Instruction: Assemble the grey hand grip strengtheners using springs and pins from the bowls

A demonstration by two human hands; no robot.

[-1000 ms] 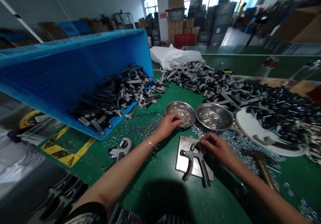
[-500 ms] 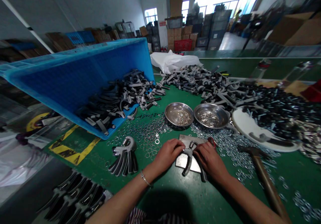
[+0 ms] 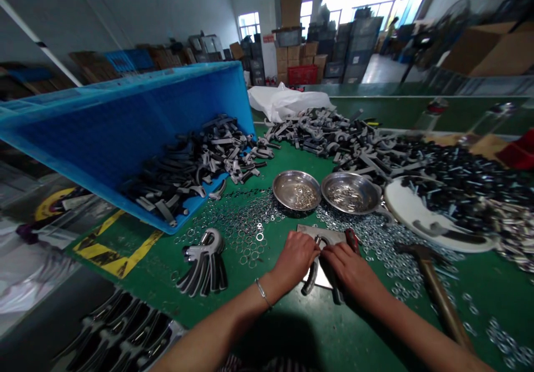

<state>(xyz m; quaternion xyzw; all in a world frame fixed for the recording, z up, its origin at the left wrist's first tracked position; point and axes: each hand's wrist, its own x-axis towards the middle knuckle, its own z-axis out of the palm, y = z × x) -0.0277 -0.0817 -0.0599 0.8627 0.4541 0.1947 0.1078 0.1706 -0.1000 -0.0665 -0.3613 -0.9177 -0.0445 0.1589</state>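
Note:
My left hand is closed, its fingertips pinching the grey head of a two-handled tool with black curved grips. On the other side, my right hand has its fingers wrapped around the tool's right handle. A small spring or pin shows between the two hands; the fingers hide most of the head. The tool rests on a flat metal plate. A red-handled item lies just beyond my right fingers. To the left, several similar handles are stacked in a fan.
A tipped blue crate spills grey-black handles at left. Two steel bowls hold small metal parts. Loose rings, nuts and a hammer lie around. A white dish and heaped parts are at right.
My left hand has moved right and closed over the tool's head, covering more of it. My right hand stays on the right handle. The whole view has shifted slightly.

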